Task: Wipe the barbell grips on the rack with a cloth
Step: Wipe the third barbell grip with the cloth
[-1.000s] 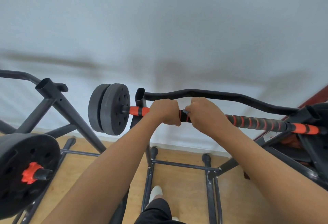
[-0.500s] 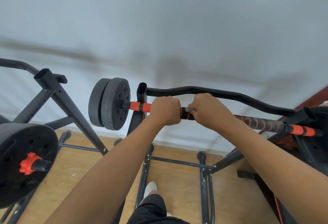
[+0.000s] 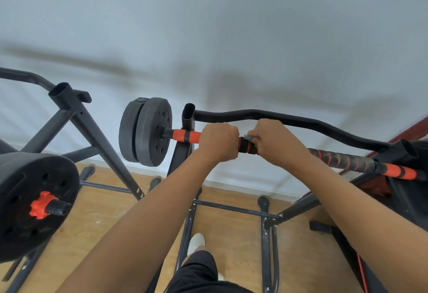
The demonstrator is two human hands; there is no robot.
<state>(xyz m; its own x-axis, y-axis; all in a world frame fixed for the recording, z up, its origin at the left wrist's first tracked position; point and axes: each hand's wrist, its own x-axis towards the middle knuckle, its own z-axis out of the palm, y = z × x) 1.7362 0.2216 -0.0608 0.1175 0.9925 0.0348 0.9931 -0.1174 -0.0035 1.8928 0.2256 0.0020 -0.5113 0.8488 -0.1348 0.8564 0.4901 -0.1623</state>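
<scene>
Barbell: the barbell [image 3: 342,159] lies across the rack [image 3: 187,116], its weight plates [image 3: 146,131] just outside the left upright.
Left hand: the left hand [image 3: 218,140] is closed in a full fist round the bar, just inboard of the orange sleeve [image 3: 185,135]; it holds the bar and no cloth shows in it.
Right hand: the right hand [image 3: 272,140] is curled over the bar just right of the left one, with only a short band of black-and-red grip [image 3: 247,147] bare between the two.
Cloth: a small grey corner of the cloth [image 3: 249,137] peeks out at the thumb side of the right hand; the rest is hidden under the palm, so how much of the grip it covers cannot be told.
Change: against the views a second and half a second ago, both hands sit in nearly the same place on the bar, still close together; the scene has mainly shifted in the frame with the head.
Meaning: this looks like rubbing in one spot, not a long stroke.
Remaining: to the right of the right hand, the long spiral-wrapped grip and the far orange sleeve [image 3: 398,172] likely await wiping.
</scene>
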